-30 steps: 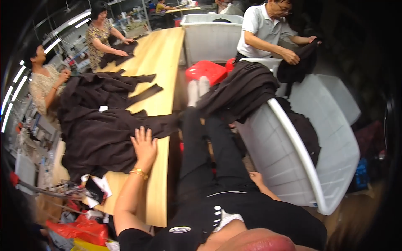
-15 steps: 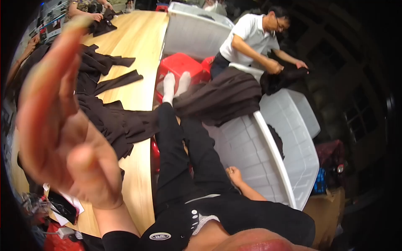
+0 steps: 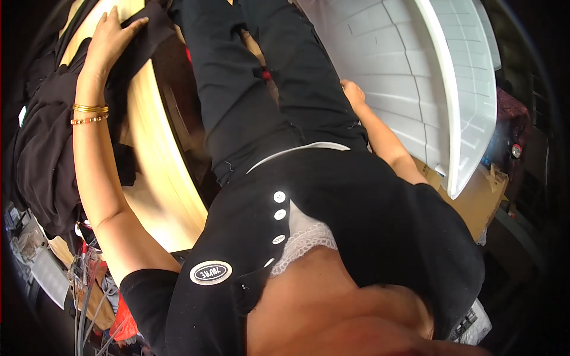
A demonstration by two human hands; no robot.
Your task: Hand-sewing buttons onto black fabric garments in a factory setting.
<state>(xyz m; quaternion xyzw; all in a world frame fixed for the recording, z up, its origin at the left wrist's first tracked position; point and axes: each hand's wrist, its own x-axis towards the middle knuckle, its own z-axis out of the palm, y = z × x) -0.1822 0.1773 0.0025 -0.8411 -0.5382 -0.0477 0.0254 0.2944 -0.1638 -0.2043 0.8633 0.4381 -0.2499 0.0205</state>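
Note:
My left hand (image 3: 113,40) reaches over the table at the upper left, its thumb and fingers spread, touching a dark brown garment (image 3: 149,37). More of this dark cloth (image 3: 44,160) lies heaped beside my left forearm. My right hand (image 3: 353,93) is beside my right thigh, close to the inner wall of a white plastic bin (image 3: 380,71). Its fingers are curled in, and nothing shows in them.
The wooden table (image 3: 157,148) has a curved-looking edge along my left side. A cardboard box (image 3: 481,196) stands past the bin's rim at the right. At the lower left are cables and a red plastic bag (image 3: 123,320).
My head has tipped down, so the co-workers and red stool have left the view. My left hand, raised before the camera earlier, is down on the dark garment. My right hand stays beside my thigh.

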